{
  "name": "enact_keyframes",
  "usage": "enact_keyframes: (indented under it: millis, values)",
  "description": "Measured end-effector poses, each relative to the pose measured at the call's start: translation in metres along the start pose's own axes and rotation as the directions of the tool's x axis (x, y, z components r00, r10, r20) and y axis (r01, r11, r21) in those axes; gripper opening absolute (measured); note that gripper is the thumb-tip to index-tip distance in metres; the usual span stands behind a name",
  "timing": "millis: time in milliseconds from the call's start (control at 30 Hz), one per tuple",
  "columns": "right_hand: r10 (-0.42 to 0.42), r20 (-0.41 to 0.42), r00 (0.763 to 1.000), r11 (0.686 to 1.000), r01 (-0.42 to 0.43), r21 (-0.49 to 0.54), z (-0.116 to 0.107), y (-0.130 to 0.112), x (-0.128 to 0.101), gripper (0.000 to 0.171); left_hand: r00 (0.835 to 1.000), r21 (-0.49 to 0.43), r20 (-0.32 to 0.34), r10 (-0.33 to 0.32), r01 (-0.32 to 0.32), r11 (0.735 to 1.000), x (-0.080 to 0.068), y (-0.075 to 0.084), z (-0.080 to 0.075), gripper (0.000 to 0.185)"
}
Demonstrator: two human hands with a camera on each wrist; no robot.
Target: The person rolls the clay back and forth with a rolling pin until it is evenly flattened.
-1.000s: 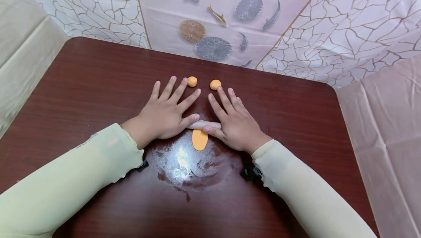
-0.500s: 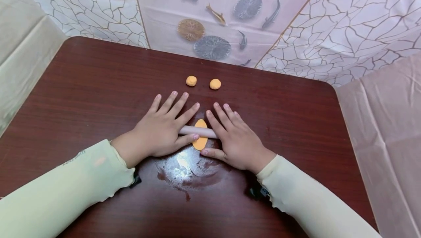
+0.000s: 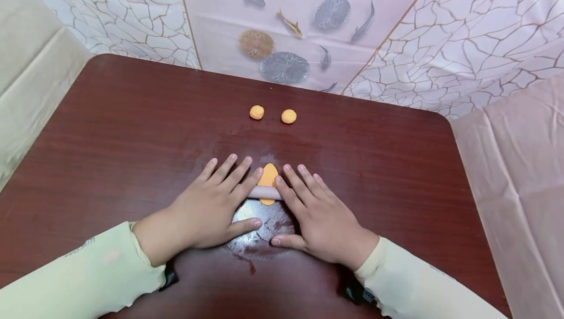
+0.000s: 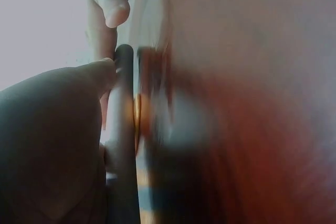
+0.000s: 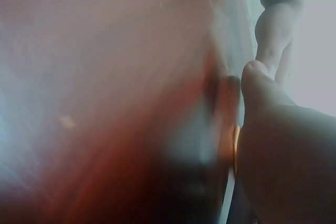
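Observation:
A pale rolling pin (image 3: 264, 192) lies crosswise over a flat oval of orange-yellow dough (image 3: 268, 174) at the table's middle. My left hand (image 3: 204, 208) rests palm down on the pin's left end, its fingers straight and spread. On the other end lies my right hand (image 3: 321, 218), also flat, with the thumb held apart. Both palms hide the pin's ends. In the left wrist view the rolling pin (image 4: 122, 129) appears dark beside the thumb, and the dough's thin edge (image 4: 137, 124) shows next to it. The right wrist view catches only a sliver of dough (image 5: 235, 148).
Two small dough balls, a left one (image 3: 257, 112) and a right one (image 3: 288, 116), sit beyond the hands on the dark wooden table (image 3: 396, 162). A whitish smear (image 3: 246, 248) marks the tabletop near the thumbs. Patterned cloth (image 3: 282, 20) hangs behind the table's far edge.
Both hands have drawn back toward the body, rolling the pin from the dough's far part to its near end. More of the dough's far part is uncovered. The two balls have stayed put.

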State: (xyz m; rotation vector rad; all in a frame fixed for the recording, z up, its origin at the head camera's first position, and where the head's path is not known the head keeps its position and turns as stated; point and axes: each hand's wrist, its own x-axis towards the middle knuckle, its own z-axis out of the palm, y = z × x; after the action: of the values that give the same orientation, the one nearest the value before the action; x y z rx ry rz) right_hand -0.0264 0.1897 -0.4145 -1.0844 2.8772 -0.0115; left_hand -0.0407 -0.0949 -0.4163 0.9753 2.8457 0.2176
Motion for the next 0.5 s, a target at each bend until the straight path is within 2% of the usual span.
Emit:
enact_keyframes:
  millis: [100, 233, 367, 500]
  values:
    - [-0.003, 0.000, 1.000, 1.000, 0.003, 0.001, 0.001, -0.005, -0.005, 0.107, 1.000, 0.001, -0.014, 0.007, -0.007, 1.000, -0.007, 0.004, 0.002, 0.097]
    - [0.005, -0.009, 1.000, 1.000, -0.005, 0.005, 0.002, -0.006, -0.007, 0.107, 0.999, -0.003, -0.032, 0.006, -0.006, 1.000, -0.009, 0.006, 0.004, 0.096]
    - [0.017, -0.014, 1.000, 1.000, -0.017, 0.008, 0.002, -0.002, -0.001, 0.108, 1.000, -0.015, -0.021, -0.009, 0.009, 1.000, 0.000, 0.002, 0.001, 0.096]
    - [0.034, -0.015, 0.999, 0.999, -0.034, 0.004, 0.001, 0.007, 0.012, 0.107, 0.999, -0.023, -0.003, -0.034, 0.034, 0.999, 0.015, -0.005, -0.002, 0.092]
